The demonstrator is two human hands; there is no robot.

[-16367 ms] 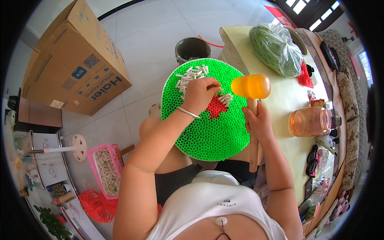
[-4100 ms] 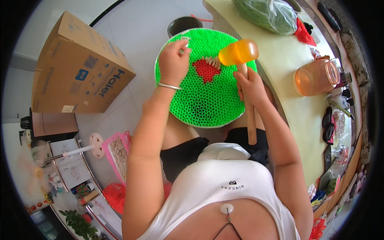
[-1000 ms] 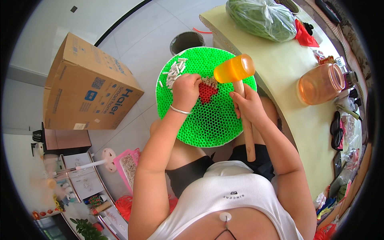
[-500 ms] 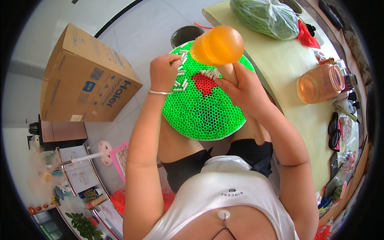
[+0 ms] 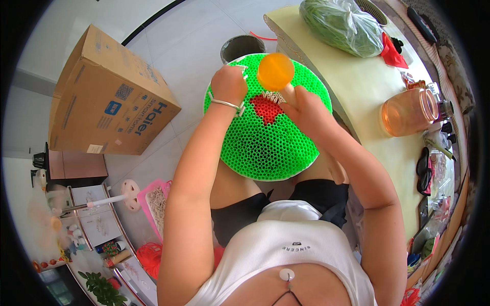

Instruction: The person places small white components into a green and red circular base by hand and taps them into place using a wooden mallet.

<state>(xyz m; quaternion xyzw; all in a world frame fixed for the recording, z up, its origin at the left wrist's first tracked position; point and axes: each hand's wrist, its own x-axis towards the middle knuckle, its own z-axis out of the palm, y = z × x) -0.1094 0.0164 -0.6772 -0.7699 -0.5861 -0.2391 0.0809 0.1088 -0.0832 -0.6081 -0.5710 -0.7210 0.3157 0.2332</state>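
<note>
A round board (image 5: 270, 153) packed with short green tubes rests over my lap, with a patch of red tubes (image 5: 264, 113) near its middle. White tubes (image 5: 273, 97) stand in a group along the top of the red patch. My right hand (image 5: 306, 107) is wrapped round the wooden handle of a mallet, whose orange head (image 5: 276, 72) is over the board's far part. At the far left of the board my left hand (image 5: 228, 85) is closed, its fingertips hidden. Loose short white tubes (image 5: 244, 71) show beside its fingers.
A large cardboard box (image 5: 115, 97) stands to the left. Beyond the board is a dark bucket (image 5: 241, 47). On the right, a pale green table (image 5: 352, 76) holds a jar of amber liquid (image 5: 408, 112) and a bag of greens (image 5: 344, 25). A pink tray (image 5: 155, 204) lies at lower left.
The mallet head has dropped from nearer the camera toward the board. My left hand has moved slightly to the right and covers more of the loose white tubes.
</note>
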